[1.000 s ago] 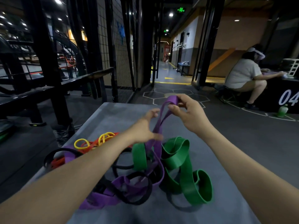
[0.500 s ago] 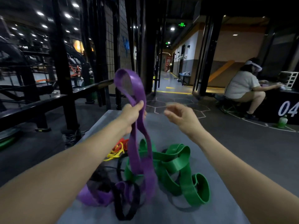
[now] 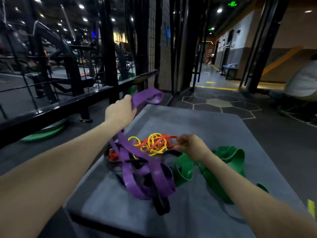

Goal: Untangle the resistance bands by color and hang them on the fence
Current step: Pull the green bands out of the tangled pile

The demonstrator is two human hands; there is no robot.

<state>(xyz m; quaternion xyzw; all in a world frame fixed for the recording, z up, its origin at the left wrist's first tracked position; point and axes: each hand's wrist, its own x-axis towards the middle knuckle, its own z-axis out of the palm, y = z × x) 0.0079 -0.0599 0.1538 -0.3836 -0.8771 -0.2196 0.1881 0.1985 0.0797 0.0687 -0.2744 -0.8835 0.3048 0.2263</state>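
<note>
L hand (image 3: 120, 112) is fisted around a purple band (image 3: 137, 160), lifted off the pile; one loop end of the band sticks out past the knuckles twd the black fence rail (image 3: 72, 102), close to it but not over it, and the rest trails down from the underside of the fist into the tangle w/ other purple loops and black bands (image 3: 160, 204) on the grey mat (image 3: 205, 121). R hand (image 3: 190, 146) sits low, fingers curled, tips pinching into the edge of the thin red bands (image 3: 145, 142); exactly which strand it has can't be told, motion blur. Yellow bands (image 3: 155, 143) are knotted in w/ the red ones, just L of the R fingertips and below/right of the L fist. Green bands (image 3: 229, 157) lie under and beside the R wrist, on the side away from the L hand, coiled flat on the mat. A green plate (image 3: 44, 133) lies on the floor under the rail, well L of the L forearm. A seated person in a light shirt (image 3: 303, 79) is at far R edge.
</note>
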